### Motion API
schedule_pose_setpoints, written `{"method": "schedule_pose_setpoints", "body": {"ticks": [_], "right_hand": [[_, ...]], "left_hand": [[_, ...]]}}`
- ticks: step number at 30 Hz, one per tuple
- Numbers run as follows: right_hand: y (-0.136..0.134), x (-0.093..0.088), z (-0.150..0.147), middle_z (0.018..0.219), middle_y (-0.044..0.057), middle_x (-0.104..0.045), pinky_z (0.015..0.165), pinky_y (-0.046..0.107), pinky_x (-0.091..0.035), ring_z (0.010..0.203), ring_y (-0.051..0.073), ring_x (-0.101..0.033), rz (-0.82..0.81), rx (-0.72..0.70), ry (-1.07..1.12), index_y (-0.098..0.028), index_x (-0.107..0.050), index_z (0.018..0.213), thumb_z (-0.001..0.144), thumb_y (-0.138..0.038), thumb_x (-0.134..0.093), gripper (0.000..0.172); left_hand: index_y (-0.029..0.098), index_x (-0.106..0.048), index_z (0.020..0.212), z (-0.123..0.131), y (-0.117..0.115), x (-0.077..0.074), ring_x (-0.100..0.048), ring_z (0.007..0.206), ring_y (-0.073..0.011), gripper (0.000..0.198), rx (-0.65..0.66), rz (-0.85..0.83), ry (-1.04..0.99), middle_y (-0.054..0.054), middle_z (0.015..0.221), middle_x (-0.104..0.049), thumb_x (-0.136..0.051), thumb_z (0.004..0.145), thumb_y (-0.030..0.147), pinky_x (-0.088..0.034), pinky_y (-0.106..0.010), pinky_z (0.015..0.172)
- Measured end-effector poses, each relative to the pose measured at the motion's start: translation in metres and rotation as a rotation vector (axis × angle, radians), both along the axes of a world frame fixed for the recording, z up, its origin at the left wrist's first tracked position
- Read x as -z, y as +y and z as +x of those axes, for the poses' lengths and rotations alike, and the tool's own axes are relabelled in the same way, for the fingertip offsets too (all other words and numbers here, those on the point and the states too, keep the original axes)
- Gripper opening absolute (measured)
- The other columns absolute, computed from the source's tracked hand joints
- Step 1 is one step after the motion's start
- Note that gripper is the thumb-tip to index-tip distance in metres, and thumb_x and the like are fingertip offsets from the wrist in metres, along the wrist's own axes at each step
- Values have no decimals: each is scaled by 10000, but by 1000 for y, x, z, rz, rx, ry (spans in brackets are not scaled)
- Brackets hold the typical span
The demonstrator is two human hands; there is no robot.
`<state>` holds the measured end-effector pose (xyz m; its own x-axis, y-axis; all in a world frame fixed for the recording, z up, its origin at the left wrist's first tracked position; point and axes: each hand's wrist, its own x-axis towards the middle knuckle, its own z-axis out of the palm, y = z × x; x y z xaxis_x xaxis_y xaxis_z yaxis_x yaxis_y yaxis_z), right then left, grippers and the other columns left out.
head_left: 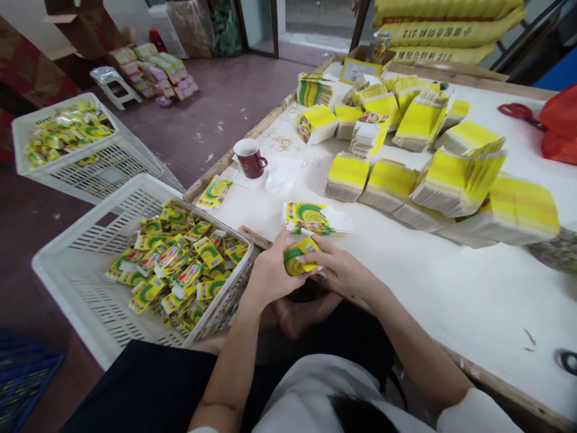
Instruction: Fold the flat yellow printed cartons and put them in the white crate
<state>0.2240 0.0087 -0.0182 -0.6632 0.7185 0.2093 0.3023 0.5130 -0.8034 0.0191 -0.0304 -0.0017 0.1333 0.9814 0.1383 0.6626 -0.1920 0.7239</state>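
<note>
Carton (295,260) in hand, in the head view: yellow with a green swirl, it is at the near edge of the table (451,282), toward the near left corner. My left hand (267,273) is curled partway closed round its left side, and my right hand (345,270) has it by the other side, fingers bent and tips pressed on it. Just beyond my knuckles lies a pile of cartons with white flaps (309,216). On my left a white crate (85,282) heaped with yellow packs (180,264) crowds the near edge, so my left elbow has little room; behind it stands a second crate (99,171). On my right, white tabletop follows the near edge and gives my forearm wide room, out to a dark ring (567,361). Yellow stacks (469,180) block the reach toward the far edge. By the left edge stands a dark red mug (249,161), with a flat packet (214,192) nearer the corner.

As for writing, the carton I hold shows a barcode; lettering on the pile is too small for me to read. I can't make out the mug's mark, nor the yellow-edged card (359,71) by the far edge. Past that edge, yellow sacks (437,35) read 小猪配合饲料 212.
</note>
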Motion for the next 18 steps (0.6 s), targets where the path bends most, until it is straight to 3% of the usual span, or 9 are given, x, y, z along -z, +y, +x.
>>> {"method": "schedule_pose_setpoints", "body": {"ticks": [4,6,10,14,16,18], "right_hand": [[4,-8,6,1508,117,-522,1093,499,-469,1355,306,-553,-24,-36,27,-278,-726,1147,894,-196,-598,295],[1,-8,3,1514,141,-508,1130,533,-428,1422,323,-474,-56,15,45,-251,-656,1262,884,-217,-627,380],[-8,1,-11,1601,140,-396,1207,515,-339,1494,303,-363,-169,132,170,-221,-338,1548,925,-396,-619,705],[-9,11,-25,1592,135,-417,1221,515,-313,1492,293,-369,-263,239,177,-219,-312,1568,993,-502,-465,659],[-1,12,-25,1560,152,-457,1175,531,-379,1439,313,-442,-265,238,171,-214,-332,1555,957,-519,-530,700],[12,12,-18,1455,145,-563,1086,517,-472,1314,310,-560,-213,293,164,-232,-446,1476,922,-507,-590,635]], "left_hand": [[166,-342,1474,5,-2,1,-735,1021,-319,903,-20,42,91,-115,1146,-745,-784,705,337,-584,-414,863],[149,-345,1469,9,-3,2,-725,1052,-328,868,-52,78,116,-144,1187,-725,-761,735,351,-579,-432,889],[131,-328,1467,13,-2,3,-694,1133,-323,847,-29,108,68,-172,1269,-685,-743,769,373,-563,-432,950],[148,-409,1419,12,1,9,-684,1143,-337,760,-111,76,52,-173,1283,-674,-738,771,372,-554,-448,959],[177,-445,1385,10,3,12,-702,1090,-311,743,-152,67,-86,-142,1239,-691,-762,748,389,-564,-421,931],[226,-428,1383,6,7,14,-716,1014,-257,765,-266,162,-407,-108,1223,-689,-769,745,475,-578,-368,880]]}}
